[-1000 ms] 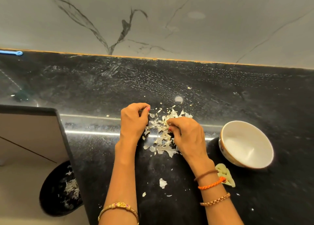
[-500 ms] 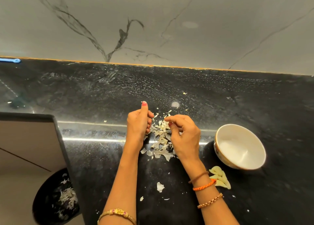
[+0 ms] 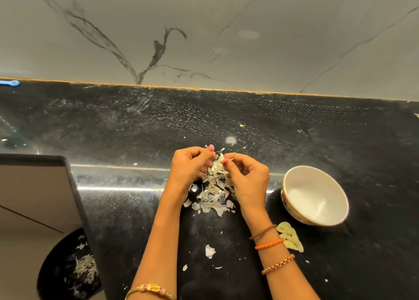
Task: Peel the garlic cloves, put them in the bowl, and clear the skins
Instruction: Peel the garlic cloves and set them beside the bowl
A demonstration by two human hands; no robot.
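Black stone bench carried all the work. Left hand and right hand met over the skin pile, mid-bench. Both sets of fingers were curled and pinching a small pale piece between them, just above the pile's far edge; whether it was a clove under peel or only skin, could not tell.

Bowl sat right of the hands, white inside, and appeared to hold nothing. Peeled cloves lay in a small heap on the bench, just near of the bowl and beside the right wrist, not in it.

Loose skin flakes lay scattered nearer than the pile, between the forearms. Bin stood below the bench's left edge, already holding some skins.

Judgement: peeling mostly done or in its last pieces. Left to do: move the cloves into the bowl, then sweep the pile and stray flakes into the bin.
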